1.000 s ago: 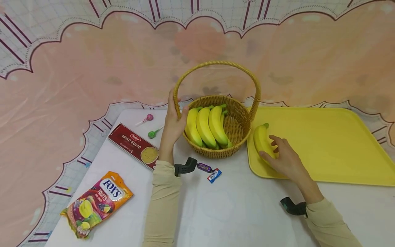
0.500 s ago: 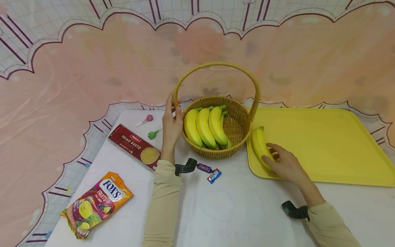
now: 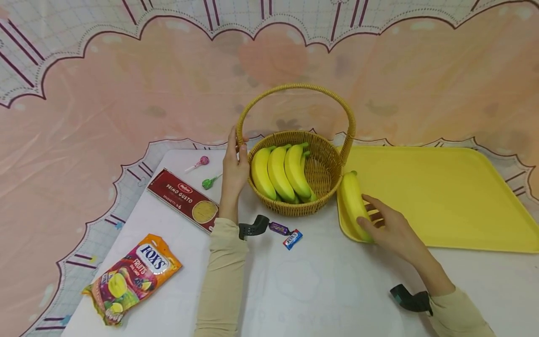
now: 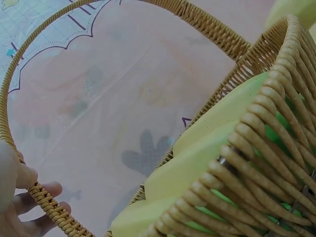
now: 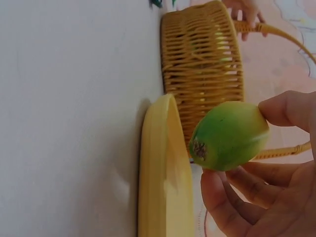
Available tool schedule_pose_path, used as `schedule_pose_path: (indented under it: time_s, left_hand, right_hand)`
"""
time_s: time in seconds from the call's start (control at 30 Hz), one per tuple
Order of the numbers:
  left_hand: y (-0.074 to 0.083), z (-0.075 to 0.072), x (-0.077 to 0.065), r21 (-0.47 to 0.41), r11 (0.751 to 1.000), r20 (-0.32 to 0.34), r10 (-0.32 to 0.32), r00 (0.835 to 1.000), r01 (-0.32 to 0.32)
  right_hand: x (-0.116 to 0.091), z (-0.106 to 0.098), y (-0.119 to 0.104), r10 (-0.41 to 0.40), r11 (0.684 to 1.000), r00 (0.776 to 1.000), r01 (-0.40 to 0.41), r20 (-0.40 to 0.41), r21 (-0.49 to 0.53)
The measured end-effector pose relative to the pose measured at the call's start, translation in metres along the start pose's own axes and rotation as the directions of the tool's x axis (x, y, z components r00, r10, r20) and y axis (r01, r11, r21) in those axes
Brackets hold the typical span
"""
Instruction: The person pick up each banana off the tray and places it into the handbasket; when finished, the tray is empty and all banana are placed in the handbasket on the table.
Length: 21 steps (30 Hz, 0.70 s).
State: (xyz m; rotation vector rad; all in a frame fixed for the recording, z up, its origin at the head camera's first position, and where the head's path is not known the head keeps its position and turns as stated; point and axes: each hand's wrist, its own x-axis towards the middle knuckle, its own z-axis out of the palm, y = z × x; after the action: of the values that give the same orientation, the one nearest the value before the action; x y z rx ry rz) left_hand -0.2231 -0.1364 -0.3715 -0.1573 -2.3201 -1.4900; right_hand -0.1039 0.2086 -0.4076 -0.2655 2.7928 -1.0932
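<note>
My right hand (image 3: 391,227) pinches a yellow banana (image 3: 353,201) between thumb and fingers over the left end of the yellow tray (image 3: 446,196). In the right wrist view the banana's green tip (image 5: 227,136) points at the camera, raised above the tray rim (image 5: 158,163). My left hand (image 3: 236,171) holds the left foot of the handle on a wicker basket (image 3: 296,209). Thumb and fingers (image 4: 47,190) lie on either side of that handle (image 4: 49,205) in the left wrist view. Several bananas (image 3: 280,173) lie side by side in the basket's left part.
Left of the basket are a red spaghetti box (image 3: 184,199), a pink lollipop (image 3: 204,160), a green lollipop (image 3: 207,183) and a Fox's candy bag (image 3: 134,278). Two small wrapped candies, one purple (image 3: 279,228) and one blue (image 3: 292,239), lie in front of it. A patterned cloth (image 3: 168,93) hangs behind.
The banana in my right hand has risen from the tray and shifted slightly left toward the basket. My left hand has slid a little left and down on the basket handle.
</note>
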Motion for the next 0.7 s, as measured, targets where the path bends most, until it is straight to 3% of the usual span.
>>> schedule_pose_path:
  time_s: [0.33,0.5,0.7]
  left_hand:
    - [-0.001,0.000,0.000,0.003,1.000,0.011,-0.011,1.000,0.011]
    - [-0.001,-0.001,0.000,0.004,1.000,0.004,-0.011,1.000,0.011]
    - [-0.002,-0.001,-0.002,0.005,1.000,-0.003,-0.006,1.000,0.006]
  right_hand:
    - [-0.015,0.002,-0.008,-0.113,0.994,0.992,0.113,-0.062,-0.006]
    - [-0.013,0.006,-0.011,-0.208,0.978,0.973,0.209,-0.099,0.007]
    - [-0.003,0.010,-0.021,-0.232,0.971,0.967,0.236,-0.104,0.029]
